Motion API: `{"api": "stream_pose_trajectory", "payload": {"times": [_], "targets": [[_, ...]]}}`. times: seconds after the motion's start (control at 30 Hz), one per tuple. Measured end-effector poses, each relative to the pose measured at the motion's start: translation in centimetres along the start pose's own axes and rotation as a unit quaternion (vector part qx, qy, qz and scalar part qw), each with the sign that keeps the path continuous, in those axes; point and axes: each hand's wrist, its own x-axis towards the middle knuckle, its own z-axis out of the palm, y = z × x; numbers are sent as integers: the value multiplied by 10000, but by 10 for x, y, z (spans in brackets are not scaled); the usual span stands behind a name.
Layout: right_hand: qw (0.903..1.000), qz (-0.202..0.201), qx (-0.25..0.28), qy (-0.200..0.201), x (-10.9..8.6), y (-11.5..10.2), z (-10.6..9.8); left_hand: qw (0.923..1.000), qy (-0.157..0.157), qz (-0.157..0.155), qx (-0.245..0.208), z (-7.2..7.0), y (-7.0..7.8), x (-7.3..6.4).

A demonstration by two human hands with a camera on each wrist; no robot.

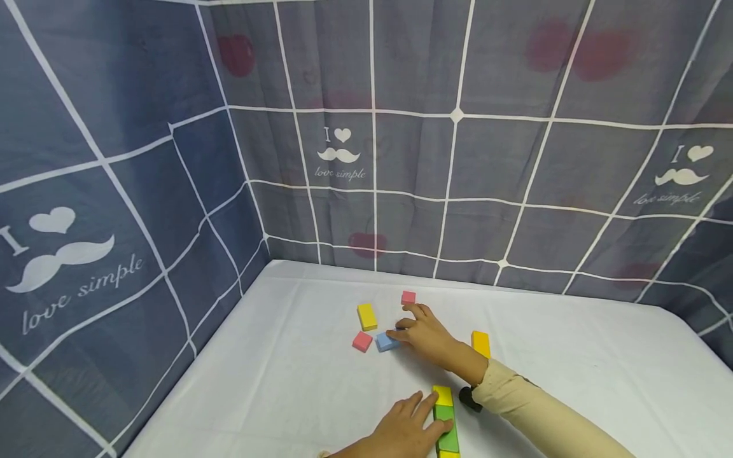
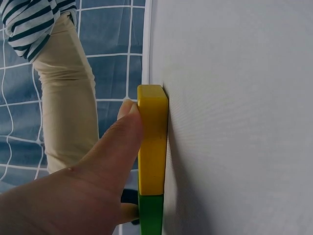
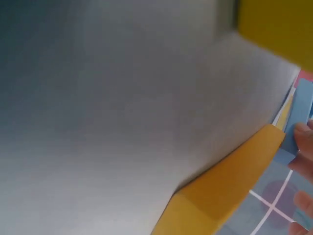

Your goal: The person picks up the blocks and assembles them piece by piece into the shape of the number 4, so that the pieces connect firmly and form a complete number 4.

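My left hand (image 1: 403,427) rests along a row of blocks, with a yellow block (image 1: 443,395) at its far end and a green block (image 1: 446,439) behind it. Its index fingertip is at the yellow block, and the thumb lies over the green one. Farther out, my right hand (image 1: 428,337) pinches a blue block (image 1: 386,342) at its right end. The right wrist view shows the thumb pressed on the blue block (image 3: 297,115). Just beyond those fingers lies a small pink block (image 1: 408,297). Another pink block (image 1: 362,341) sits left of the blue one.
A yellow block (image 1: 367,317) lies behind the pink and blue blocks. Right of my right wrist, an orange-yellow block (image 1: 481,343) is partly covered by the forearm. White cloth (image 1: 275,381) covers the table, with a grey checked curtain (image 1: 412,152) around it.
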Motion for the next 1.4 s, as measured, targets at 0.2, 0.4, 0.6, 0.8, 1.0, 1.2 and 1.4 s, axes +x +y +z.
{"api": "stream_pose_trajectory", "payload": {"times": [0.2,0.4,0.6,0.8,1.0,1.2,1.4], "targets": [[9963,352,757,209,-20,3,-18,9998,-143,-18,-170,-1,0,1],[9859,412,1491,634,-43,7,-30,9994,-251,-153,-189,-1,1,2],[9828,179,1481,1092,-72,5,-40,9994,-230,-256,-67,-2,4,2],[9795,173,1293,1537,-100,7,-48,9992,-242,-257,-160,-4,6,2],[9824,406,1186,1387,-124,7,-53,9983,-325,-409,-254,-4,7,4],[9858,612,1030,1173,-144,7,-56,9976,-413,-472,-295,-3,6,5],[9867,963,1140,645,-157,6,-59,9981,-366,-393,-290,-3,6,8]]}}
